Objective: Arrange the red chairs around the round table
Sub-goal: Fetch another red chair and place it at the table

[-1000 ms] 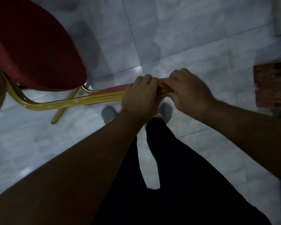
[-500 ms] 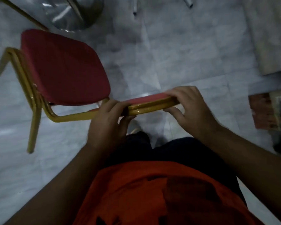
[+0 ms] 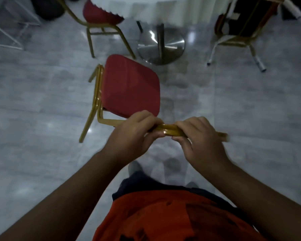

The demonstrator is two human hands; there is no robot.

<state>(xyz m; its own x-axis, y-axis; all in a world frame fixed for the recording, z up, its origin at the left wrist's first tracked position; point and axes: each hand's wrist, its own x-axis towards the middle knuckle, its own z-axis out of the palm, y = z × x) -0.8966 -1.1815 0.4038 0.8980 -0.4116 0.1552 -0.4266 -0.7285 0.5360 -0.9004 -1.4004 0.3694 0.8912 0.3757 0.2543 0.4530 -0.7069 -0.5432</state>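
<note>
Both hands grip the gold top rail of a red chair (image 3: 130, 86) seen from above. The left hand (image 3: 132, 134) and the right hand (image 3: 200, 140) close around the rail side by side, a short stretch of gold tube showing between them. The chair's red seat points away from the person, toward the round table (image 3: 146, 6), whose white cloth hangs over a shiny metal pedestal base (image 3: 161, 44). A second red chair (image 3: 101, 14) sits tucked partly under the cloth at the left. At the right stands another gold-framed chair (image 3: 241, 23), possibly carrying something dark; blur hides detail. The floor (image 3: 33, 101) is grey marble tile.
</note>
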